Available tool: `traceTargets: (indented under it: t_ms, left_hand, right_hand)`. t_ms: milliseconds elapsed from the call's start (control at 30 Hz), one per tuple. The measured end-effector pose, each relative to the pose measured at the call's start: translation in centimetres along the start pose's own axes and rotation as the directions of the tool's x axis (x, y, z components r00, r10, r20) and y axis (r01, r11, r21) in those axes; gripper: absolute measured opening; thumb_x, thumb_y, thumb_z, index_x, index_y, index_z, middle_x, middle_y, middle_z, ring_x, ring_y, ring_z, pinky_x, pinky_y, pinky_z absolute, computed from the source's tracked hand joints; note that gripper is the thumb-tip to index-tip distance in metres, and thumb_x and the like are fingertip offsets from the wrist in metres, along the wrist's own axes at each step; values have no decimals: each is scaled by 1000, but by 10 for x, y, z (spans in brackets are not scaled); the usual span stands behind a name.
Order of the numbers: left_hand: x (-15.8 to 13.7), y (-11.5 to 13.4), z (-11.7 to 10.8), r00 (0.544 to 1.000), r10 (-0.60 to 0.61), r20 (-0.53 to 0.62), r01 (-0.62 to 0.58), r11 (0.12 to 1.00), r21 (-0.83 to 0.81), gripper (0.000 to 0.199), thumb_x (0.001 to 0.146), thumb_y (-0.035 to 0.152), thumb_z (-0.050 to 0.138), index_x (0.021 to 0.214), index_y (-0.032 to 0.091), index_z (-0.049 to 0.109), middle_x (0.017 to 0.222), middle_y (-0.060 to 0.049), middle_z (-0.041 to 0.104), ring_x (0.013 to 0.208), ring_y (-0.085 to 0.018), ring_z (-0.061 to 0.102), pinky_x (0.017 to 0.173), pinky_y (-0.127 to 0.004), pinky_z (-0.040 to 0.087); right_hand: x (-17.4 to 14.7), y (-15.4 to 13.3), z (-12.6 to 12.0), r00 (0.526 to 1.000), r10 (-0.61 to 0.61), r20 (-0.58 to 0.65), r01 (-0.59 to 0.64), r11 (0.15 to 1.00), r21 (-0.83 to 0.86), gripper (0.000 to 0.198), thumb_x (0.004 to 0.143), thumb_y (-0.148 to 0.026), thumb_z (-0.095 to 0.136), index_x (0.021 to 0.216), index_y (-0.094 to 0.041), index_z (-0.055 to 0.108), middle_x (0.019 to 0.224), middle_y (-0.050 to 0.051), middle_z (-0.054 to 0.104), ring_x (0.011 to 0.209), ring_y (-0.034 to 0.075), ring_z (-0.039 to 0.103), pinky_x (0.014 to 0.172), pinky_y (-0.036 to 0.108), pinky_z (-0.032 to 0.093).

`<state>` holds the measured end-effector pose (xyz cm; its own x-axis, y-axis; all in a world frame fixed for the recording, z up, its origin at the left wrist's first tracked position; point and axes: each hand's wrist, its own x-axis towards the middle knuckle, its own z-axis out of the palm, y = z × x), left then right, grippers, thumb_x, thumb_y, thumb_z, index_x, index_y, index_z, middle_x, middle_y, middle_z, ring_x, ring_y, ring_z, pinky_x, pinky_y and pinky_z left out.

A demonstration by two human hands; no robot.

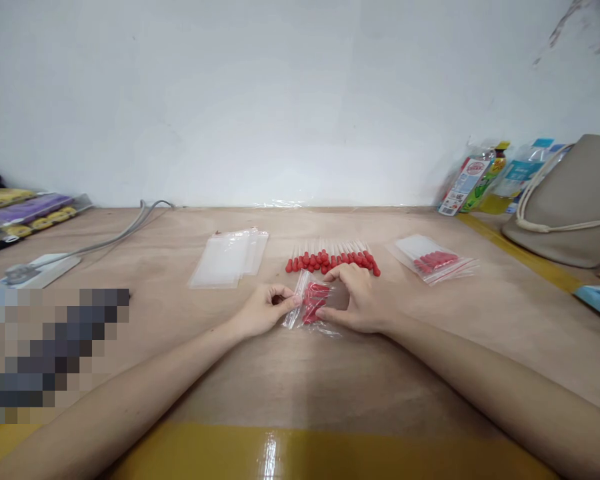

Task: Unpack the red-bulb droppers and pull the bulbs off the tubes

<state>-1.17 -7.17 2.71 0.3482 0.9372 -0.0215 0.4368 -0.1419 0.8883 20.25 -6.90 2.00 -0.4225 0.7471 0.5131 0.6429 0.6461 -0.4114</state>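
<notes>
A clear zip bag (294, 312) holding several red-bulbed droppers (312, 312) lies on the table in front of me. My left hand (267, 308) pinches the bag's zip edge between thumb and fingers. From the other side, my right hand (361, 301) grips the bag, its thumb against a red bulb and its index finger curved over the far edge. Just beyond lies a row of loose droppers (325, 259), red bulbs toward me and clear tips pointing away. A filled zip bag (436, 259) of droppers rests to the right. Flat unfilled zip bags (225, 260) are stacked on the left.
On the left are a white power strip (55, 268) with a grey cable (115, 239) and packs in purple and yellow (30, 210). Bottles (523, 177), a carton (467, 187) and a beige bag (570, 187) stand at the right. A wall (300, 100) bounds the table's back.
</notes>
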Motion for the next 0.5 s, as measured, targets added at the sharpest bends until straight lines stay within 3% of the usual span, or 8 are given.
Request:
traceTargets:
  t_ms: [100,200,333,500]
  left_hand:
    - [1,3,1,1000,-20,15,20,1000,-21,34,68,45,62,67,11,61,53,3,52,50,-8,42,49,-20,32]
    - [1,3,4,998,24,65,-22,999,-31,33,69,44,62,67,11,60,53,3,51,51,-7,41,50,-20,31]
    - [1,0,7,988,103,114,-98,994,-50,30,72,40,62,67,11,59,57,3,52,55,-8,42,53,-20,33]
    - [2,-4,7,989,86,124,-83,996,-34,29,68,40,65,67,12,59,56,3,52,54,-8,43,51,-20,32]
  right_hand:
    - [4,-6,3,988,-138,-73,133,989,-66,32,77,-42,58,101,-21,56,101,6,57,95,21,48,82,38,31]
    - [8,-13,5,966,-251,-56,242,960,-138,21,85,-29,48,101,-25,61,105,6,57,98,19,48,85,40,28]
    - [10,-16,7,937,-349,-31,334,917,-218,21,85,-25,48,95,-31,65,111,4,57,101,19,46,88,42,25]
    - [11,-11,9,874,-478,-91,442,857,-265,21,82,-20,52,88,-33,67,102,0,62,99,17,48,91,42,23]
